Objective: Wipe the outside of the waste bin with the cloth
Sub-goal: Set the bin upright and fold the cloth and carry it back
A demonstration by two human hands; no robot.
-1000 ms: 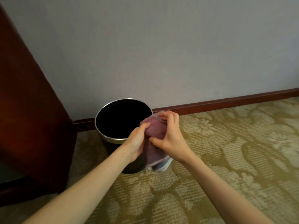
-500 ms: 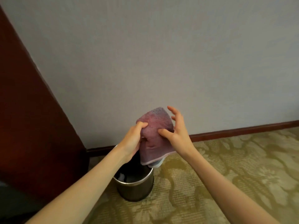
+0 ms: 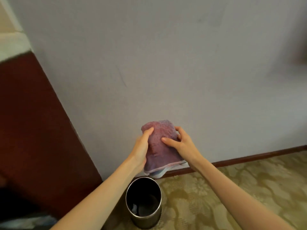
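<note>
Both hands hold the cloth up at centre frame, with the bin below and untouched.

The left hand (image 3: pixel 141 150) and right hand (image 3: pixel 181 145) each grip a side of the folded purple cloth (image 3: pixel 162 145), thumbs pressed into its front. The bin (image 3: pixel 144 203) stands upright on the carpet (image 3: pixel 232 188) at lower centre, open mouth up, its long axis vertical, well apart from the cloth. It lies straight below the hands, slightly toward the left one, so the left arm passes nearer its rim. I judge wiping has not begun; the cloth must come down to the metal side wall.
</note>
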